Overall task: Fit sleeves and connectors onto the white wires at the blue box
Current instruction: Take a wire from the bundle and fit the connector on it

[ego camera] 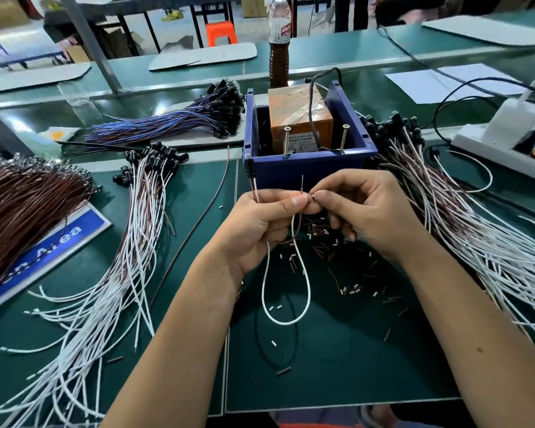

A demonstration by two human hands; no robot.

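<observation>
Just in front of the blue box [309,171], my left hand [260,223] grips a white wire [306,291] together with a brown wire, whose bare tip sticks up beside my thumb. The white wire hangs below in a long loop. My right hand [362,211] pinches a small sleeve [313,198] between thumb and forefinger, right next to the wire tip. Under both hands, several loose white and brown sleeve pieces [322,239] lie scattered on the green mat.
Bundles of white wires with black connectors lie at left [130,242] and right [464,223]. A blue-and-brown bundle [173,122] sits behind, brown wires [22,205] at far left. An orange unit [300,118] with two screws stands in the box, a bottle [279,41] behind, a power strip [507,140] right.
</observation>
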